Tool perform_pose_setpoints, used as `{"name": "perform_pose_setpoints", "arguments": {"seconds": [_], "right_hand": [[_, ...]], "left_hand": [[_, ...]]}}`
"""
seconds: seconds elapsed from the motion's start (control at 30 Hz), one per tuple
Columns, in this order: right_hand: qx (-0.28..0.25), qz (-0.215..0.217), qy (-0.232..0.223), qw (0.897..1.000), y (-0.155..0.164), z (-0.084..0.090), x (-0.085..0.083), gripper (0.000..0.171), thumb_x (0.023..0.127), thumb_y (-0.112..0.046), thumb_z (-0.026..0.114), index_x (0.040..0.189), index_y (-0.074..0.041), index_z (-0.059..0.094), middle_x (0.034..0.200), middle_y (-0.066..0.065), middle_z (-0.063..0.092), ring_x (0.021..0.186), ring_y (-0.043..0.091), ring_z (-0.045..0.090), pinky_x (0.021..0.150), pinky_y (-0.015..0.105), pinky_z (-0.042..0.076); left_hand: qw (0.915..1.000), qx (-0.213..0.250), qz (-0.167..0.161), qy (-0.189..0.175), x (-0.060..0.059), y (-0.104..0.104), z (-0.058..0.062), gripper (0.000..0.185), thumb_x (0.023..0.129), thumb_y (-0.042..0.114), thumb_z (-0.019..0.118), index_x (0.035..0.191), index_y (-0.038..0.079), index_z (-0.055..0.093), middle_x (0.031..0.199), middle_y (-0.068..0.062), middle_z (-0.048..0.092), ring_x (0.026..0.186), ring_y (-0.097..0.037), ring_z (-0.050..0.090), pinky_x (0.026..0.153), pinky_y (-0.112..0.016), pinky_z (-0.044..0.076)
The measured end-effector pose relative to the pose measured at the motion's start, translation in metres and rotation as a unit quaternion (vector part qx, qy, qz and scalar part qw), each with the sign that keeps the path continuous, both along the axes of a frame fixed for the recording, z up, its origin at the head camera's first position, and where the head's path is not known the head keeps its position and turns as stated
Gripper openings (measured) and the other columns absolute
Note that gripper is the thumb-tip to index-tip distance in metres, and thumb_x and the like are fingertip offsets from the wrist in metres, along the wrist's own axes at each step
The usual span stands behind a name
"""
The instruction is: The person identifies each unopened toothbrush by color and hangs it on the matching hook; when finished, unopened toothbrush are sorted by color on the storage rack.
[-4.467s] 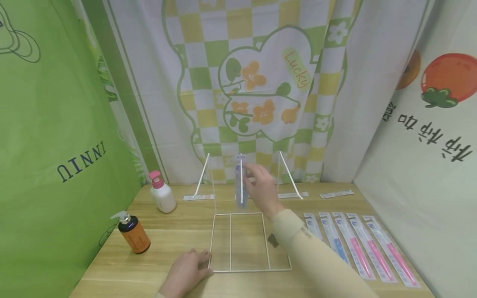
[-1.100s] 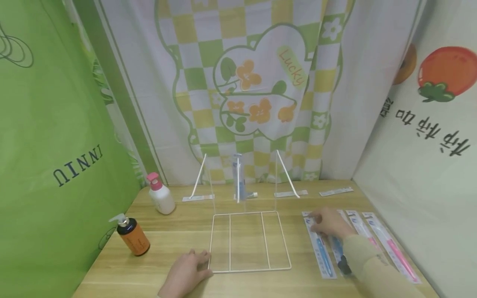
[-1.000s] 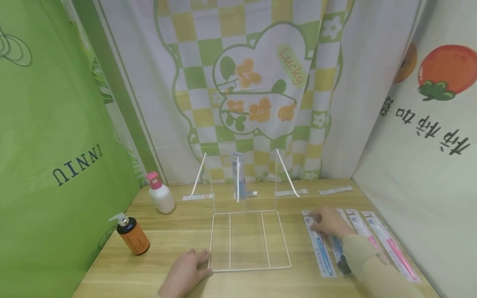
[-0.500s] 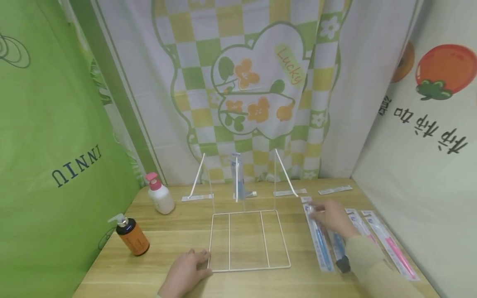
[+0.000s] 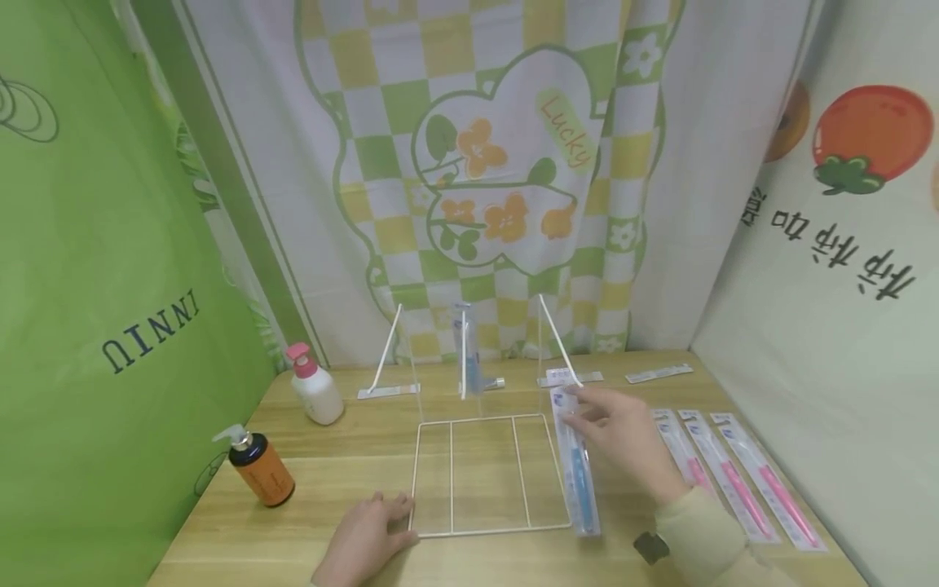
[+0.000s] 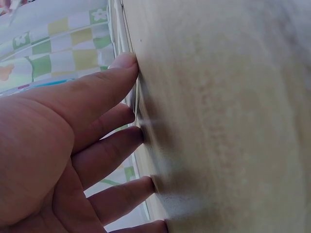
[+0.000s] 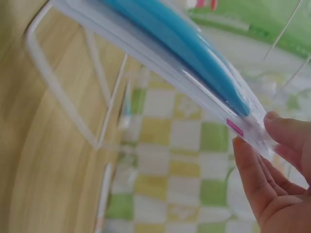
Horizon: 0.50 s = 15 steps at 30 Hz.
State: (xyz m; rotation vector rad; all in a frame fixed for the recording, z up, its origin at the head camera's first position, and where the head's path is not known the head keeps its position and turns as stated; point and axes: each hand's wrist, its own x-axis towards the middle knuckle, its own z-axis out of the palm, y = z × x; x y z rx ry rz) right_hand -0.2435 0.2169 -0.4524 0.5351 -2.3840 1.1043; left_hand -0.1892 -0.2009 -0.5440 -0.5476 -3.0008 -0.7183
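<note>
Since the R hand (image 5: 623, 432) pinched the blue toothbrush pack (image 5: 575, 461) only at its top end, pack hanging long over the table beside the wire rack's (image 5: 490, 477) right edge, it could've swung, slipped, or snagged a wire. L hand (image 5: 365, 538) lay flat, fingers straight, fingertips touching the rack's front-left corner; a shove there could shift the rack.

Packaged blue toothbrush (image 5: 577, 458) pinched at its top, raised beside the wire rack (image 5: 490, 475).

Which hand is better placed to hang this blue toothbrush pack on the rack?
Right. The right hand already pinches the toothbrush pack near the rack, while the left hand lies flat, pressing the rack's base.
</note>
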Motion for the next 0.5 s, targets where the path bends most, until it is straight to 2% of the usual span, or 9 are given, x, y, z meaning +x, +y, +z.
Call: {"name": "perform_pose_setpoints", "arguments": {"seconds": [0.13, 0.2, 0.37, 0.5], "right_hand": [[-0.005, 0.028, 0.085, 0.996, -0.022, 0.008, 0.010, 0.047, 0.081, -0.002, 0.092, 0.125, -0.009, 0.078, 0.108, 0.014, 0.081, 0.073, 0.016, 0.077, 0.060, 0.018, 0.061], [-0.008, 0.039, 0.107, 0.994, -0.032, 0.013, 0.016, 0.048, 0.081, -0.002, 0.092, 0.126, -0.009, 0.077, 0.110, 0.012, 0.081, 0.072, 0.014, 0.076, 0.061, 0.017, 0.061], [-0.030, 0.060, 0.111, 0.992, -0.052, 0.023, 0.031, 0.052, 0.083, -0.002, 0.092, 0.131, -0.015, 0.076, 0.118, 0.006, 0.079, 0.078, 0.011, 0.076, 0.065, 0.019, 0.062], [-0.079, 0.110, 0.132, 0.982, -0.067, 0.031, 0.039, 0.052, 0.082, 0.006, 0.090, 0.130, -0.009, 0.076, 0.120, 0.010, 0.078, 0.083, 0.015, 0.077, 0.065, 0.024, 0.065]], "left_hand": [[1.0000, 0.004, -0.001, 0.003, 0.000, 0.000, -0.001, 0.055, 0.086, 0.036, 0.090, 0.130, 0.006, 0.077, 0.134, -0.016, 0.073, 0.123, -0.064, 0.061, 0.105, -0.077, 0.046], [1.0000, 0.006, -0.001, 0.002, 0.001, 0.000, -0.001, 0.055, 0.086, 0.035, 0.090, 0.130, 0.006, 0.077, 0.134, -0.016, 0.073, 0.123, -0.063, 0.061, 0.105, -0.076, 0.047], [0.9999, 0.011, -0.002, 0.001, 0.002, 0.001, 0.000, 0.055, 0.086, 0.035, 0.090, 0.130, 0.005, 0.076, 0.134, -0.017, 0.073, 0.124, -0.064, 0.061, 0.106, -0.076, 0.046], [0.9999, 0.010, -0.003, 0.004, 0.001, 0.001, 0.000, 0.055, 0.085, 0.034, 0.090, 0.130, 0.005, 0.076, 0.133, -0.017, 0.073, 0.123, -0.064, 0.061, 0.106, -0.076, 0.046]]}}
